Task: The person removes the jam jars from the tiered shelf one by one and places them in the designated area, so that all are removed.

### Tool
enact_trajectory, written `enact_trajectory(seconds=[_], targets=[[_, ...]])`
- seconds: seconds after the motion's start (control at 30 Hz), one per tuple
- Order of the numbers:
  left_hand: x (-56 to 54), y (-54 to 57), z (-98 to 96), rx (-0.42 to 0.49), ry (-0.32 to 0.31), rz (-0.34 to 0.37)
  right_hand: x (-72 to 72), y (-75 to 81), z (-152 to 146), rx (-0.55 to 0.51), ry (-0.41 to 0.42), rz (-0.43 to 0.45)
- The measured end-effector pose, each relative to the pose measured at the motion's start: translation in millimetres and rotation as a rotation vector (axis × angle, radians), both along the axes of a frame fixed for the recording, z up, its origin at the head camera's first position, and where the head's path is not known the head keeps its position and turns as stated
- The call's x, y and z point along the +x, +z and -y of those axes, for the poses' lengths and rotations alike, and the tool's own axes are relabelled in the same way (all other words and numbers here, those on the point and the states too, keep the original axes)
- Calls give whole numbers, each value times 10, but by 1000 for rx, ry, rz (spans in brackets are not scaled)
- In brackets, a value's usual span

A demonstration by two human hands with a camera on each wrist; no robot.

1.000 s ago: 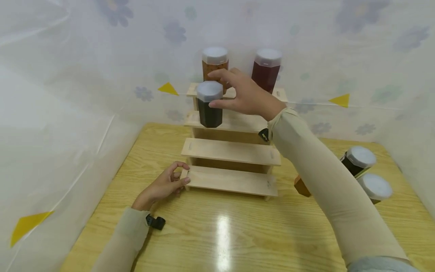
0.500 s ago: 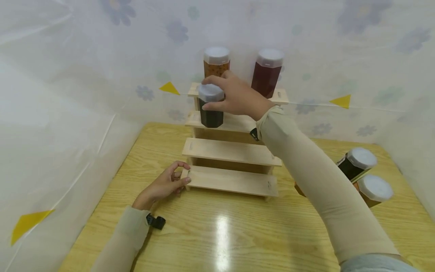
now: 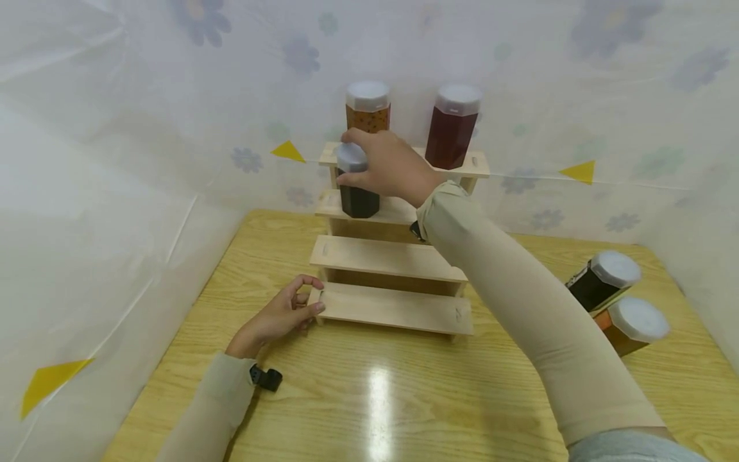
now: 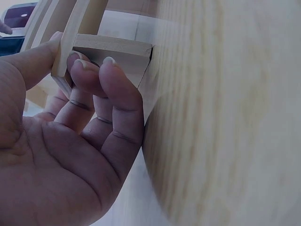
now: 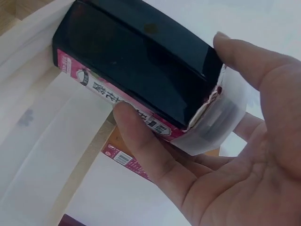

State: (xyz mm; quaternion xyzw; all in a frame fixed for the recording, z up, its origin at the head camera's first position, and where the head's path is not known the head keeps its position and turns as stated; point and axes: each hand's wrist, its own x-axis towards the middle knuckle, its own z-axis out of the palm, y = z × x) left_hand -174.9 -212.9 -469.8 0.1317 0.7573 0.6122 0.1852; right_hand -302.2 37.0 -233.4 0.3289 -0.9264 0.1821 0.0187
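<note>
A dark jar with a white lid point(image 3: 359, 200) stands upright at the left end of the second shelf from the top of a stepped wooden rack point(image 3: 392, 307). My right hand point(image 3: 395, 165) holds it around its upper part, thumb on one side and fingers on the other. Up close in the right wrist view, the jar point(image 5: 136, 61) shows a pink and white label, and a fingertip touches that label. At the rack's lower left, my left hand point(image 3: 276, 319) pinches the end of the bottom shelf; the left wrist view shows its curled fingers point(image 4: 123, 101) by the shelf's underside.
On the top shelf stand an orange-brown speckled jar point(image 3: 367, 115) and a dark red jar point(image 3: 453, 135). Two more white-lidded jars, one dark point(image 3: 603, 279) and one amber point(image 3: 632, 326), are on the wooden table point(image 3: 323, 398) at right. A flower-patterned sheet point(image 3: 519, 77) hangs close behind the rack.
My right hand has shifted left and settled further around the dark jar, which stays at nearly the same spot. My left hand has stayed on the bottom shelf.
</note>
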Motion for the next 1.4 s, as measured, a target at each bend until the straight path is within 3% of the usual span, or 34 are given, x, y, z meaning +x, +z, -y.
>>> enact_trajectory(seconds=[0.47, 0.77, 1.4], targets=[[-6, -10, -6, 3, -6, 8, 24, -19, -43, -81, -26, 3], [-4, 6, 4, -8, 10, 21, 87, 27, -160, -77, -19, 5], [-28, 6, 30, 0, 9, 38, 166, 207, -673, -61, -86, -10]])
